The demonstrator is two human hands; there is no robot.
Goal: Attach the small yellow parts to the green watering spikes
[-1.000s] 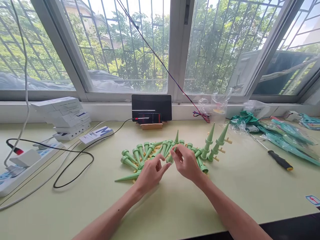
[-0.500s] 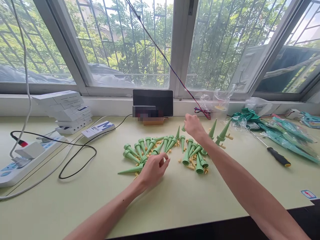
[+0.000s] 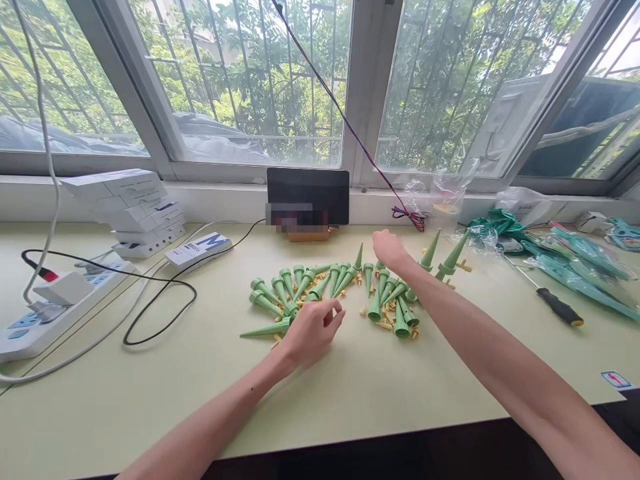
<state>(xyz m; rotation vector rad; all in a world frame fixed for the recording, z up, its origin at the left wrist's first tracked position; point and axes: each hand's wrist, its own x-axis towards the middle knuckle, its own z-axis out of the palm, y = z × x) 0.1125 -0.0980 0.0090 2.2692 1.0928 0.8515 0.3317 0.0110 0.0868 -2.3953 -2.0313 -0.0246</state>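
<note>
My left hand [image 3: 314, 331] is over the table at the near side of the pile, fingers loosely curled. Thumb and forefinger stand a little apart, with nothing visible between them. Beside its wrist lies a green plastic watering spike [image 3: 265, 329] with its tip to the left. My right hand [image 3: 390, 249] reaches to the back of the pile, its fingers closed; the hand itself hides what they hold. Several green spikes [image 3: 264, 301] fan out on the left, and another cluster [image 3: 389, 293] lies below my right hand. Small yellow valve pieces [image 3: 384, 325] are scattered among them.
Two spikes stand upright [image 3: 453, 257] beyond my right forearm. Farther right are a screwdriver [image 3: 559, 307] and bagged green parts [image 3: 585, 267]. A dark screen [image 3: 307, 187] leans at the back. White boxes [image 3: 125, 207], a power strip [image 3: 65, 313] and cables are on the left.
The whole view has shifted slightly. A green piece that showed at my right fingertips is now out of sight behind the hand. My left hand has hardly moved.
</note>
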